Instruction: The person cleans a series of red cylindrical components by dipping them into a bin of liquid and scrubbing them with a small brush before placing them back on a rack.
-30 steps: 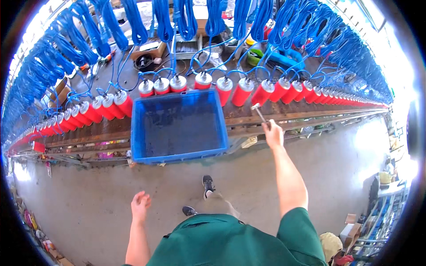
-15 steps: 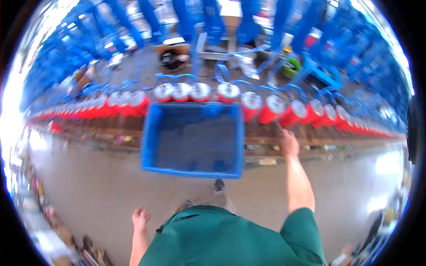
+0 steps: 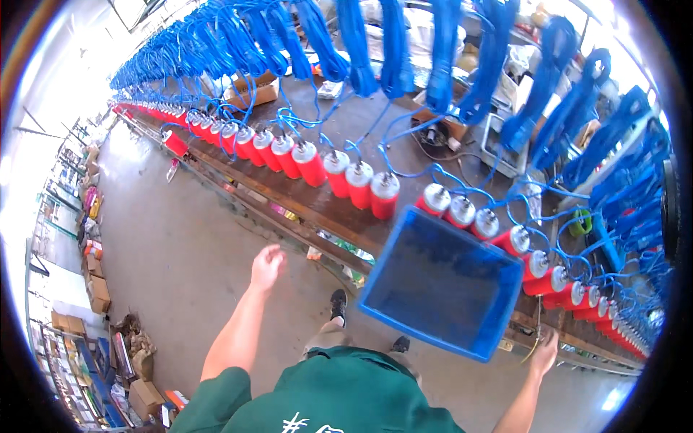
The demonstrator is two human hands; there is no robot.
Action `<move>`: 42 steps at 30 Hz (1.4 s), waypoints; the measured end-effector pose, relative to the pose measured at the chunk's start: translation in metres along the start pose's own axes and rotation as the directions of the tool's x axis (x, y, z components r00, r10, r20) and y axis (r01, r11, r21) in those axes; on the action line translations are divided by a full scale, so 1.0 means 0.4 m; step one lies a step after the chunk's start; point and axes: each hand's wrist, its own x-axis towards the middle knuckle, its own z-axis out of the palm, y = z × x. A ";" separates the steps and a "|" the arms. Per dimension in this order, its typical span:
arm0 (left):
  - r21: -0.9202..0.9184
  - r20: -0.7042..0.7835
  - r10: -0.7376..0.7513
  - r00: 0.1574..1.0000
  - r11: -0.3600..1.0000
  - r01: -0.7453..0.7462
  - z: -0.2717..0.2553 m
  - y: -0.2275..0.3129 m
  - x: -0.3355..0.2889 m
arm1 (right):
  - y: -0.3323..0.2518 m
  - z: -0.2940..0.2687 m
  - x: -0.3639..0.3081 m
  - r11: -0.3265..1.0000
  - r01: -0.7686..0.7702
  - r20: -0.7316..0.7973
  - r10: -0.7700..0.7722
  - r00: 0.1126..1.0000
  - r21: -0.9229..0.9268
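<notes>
My left hand [image 3: 268, 268] hangs in the air over the floor, fingers loosely apart with nothing in them. On the right, my right hand [image 3: 546, 351] is closed round a thin yellowish strand [image 3: 538, 333], beside the bench edge and just right of the blue plastic bin [image 3: 375, 290]. Dark-bottomed and bare inside, the bin rests tilted at the bench edge; neither hand touches it. Red cylinders with silvery tops [image 3: 308, 164] stand in a long row along the bench, each with a blue cable at its top. The fingertips of my right hand are small and partly blurred.
Bundles of blue cable [image 3: 395, 50] hang in a row above the wooden bench [image 3: 339, 220]. One red cylinder [image 3: 175, 143] leans out at the bench's front edge. Cardboard boxes [image 3: 253, 92] and a green roll [image 3: 580, 223] lie behind. Shelves with boxes [image 3: 97, 292] line the left.
The view has swung left, so the bin and row now slant down to the right. My right hand has drawn back from the cylinders; my left hand has risen forward.
</notes>
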 end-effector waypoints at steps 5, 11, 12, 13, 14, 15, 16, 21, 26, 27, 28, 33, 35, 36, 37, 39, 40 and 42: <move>0.103 -0.127 0.301 0.945 0.952 -0.289 -0.073 0.066 0.383 | 0.146 0.027 -0.272 0.978 -0.210 0.027 0.209 0.977 0.018; 0.323 0.075 0.626 0.777 0.722 -0.612 0.025 0.338 0.553 | 0.049 0.139 -0.832 0.669 -0.737 0.507 0.670 0.542 -0.096; 0.401 0.170 0.673 0.719 0.620 -0.675 0.032 0.379 0.576 | -0.029 0.157 -0.875 0.698 -0.705 0.552 0.640 0.535 -0.125; 0.458 0.226 0.724 0.651 0.511 -0.727 0.015 0.392 0.619 | -0.095 0.180 -0.888 0.734 -0.667 0.592 0.597 0.541 -0.129; 0.503 0.266 0.655 0.707 0.531 -0.682 0.044 0.427 0.633 | -0.157 0.176 -0.920 0.749 -0.649 0.607 0.580 0.543 -0.135; 0.508 0.272 0.632 0.725 0.546 -0.666 0.044 0.431 0.676 | -0.197 0.181 -0.930 0.771 -0.624 0.625 0.552 0.553 -0.128; 0.514 0.277 0.609 0.744 0.560 -0.650 0.038 0.435 0.717 | -0.225 0.186 -0.937 0.788 -0.604 0.634 0.529 0.564 -0.121; 0.672 0.364 0.461 0.809 0.472 -0.571 0.077 0.489 0.778 | -0.231 0.202 -1.010 0.822 -0.558 0.648 0.486 0.586 -0.111; 0.543 0.256 0.551 0.794 0.598 -0.590 0.095 0.421 0.733 | -0.035 0.264 -1.088 0.901 -0.427 0.653 0.368 0.662 -0.076; 0.491 0.212 0.608 0.765 0.610 -0.621 0.105 0.389 0.721 | 0.009 0.267 -1.107 0.911 -0.406 0.643 0.351 0.681 -0.068; 0.446 0.154 0.662 0.733 0.615 -0.650 0.105 0.360 0.707 | 0.034 0.276 -1.107 0.930 -0.363 0.632 0.315 0.708 -0.057; 0.494 0.014 0.697 0.717 0.619 -0.611 0.060 0.333 0.529 | -0.347 0.152 -0.905 0.810 -0.564 0.667 0.511 0.542 -0.161; 0.447 -0.035 0.703 0.710 0.647 -0.618 0.046 0.313 0.475 | -0.369 0.125 -0.879 0.801 -0.581 0.679 0.507 0.531 -0.144; 0.439 -0.051 0.693 0.719 0.662 -0.607 0.035 0.306 0.443 | -0.368 0.124 -0.866 0.790 -0.599 0.689 0.507 0.519 -0.130; 0.401 -0.071 0.663 0.745 0.703 -0.587 0.021 0.298 0.402 | -0.346 0.134 -0.855 0.795 -0.593 0.694 0.499 0.520 -0.127; 0.309 -0.087 0.583 0.808 0.787 -0.534 -0.010 0.318 0.286 | -0.291 0.162 -0.838 0.836 -0.517 0.740 0.464 0.488 -0.184; 0.203 -0.091 0.509 0.856 0.851 -0.485 -0.023 0.316 0.236 | -0.228 0.195 -0.835 0.839 -0.514 0.746 0.458 0.484 -0.181; 0.103 -0.076 0.416 0.906 0.907 -0.408 -0.042 0.296 0.168 | -0.114 0.258 -0.846 0.898 -0.393 0.786 0.384 0.484 -0.197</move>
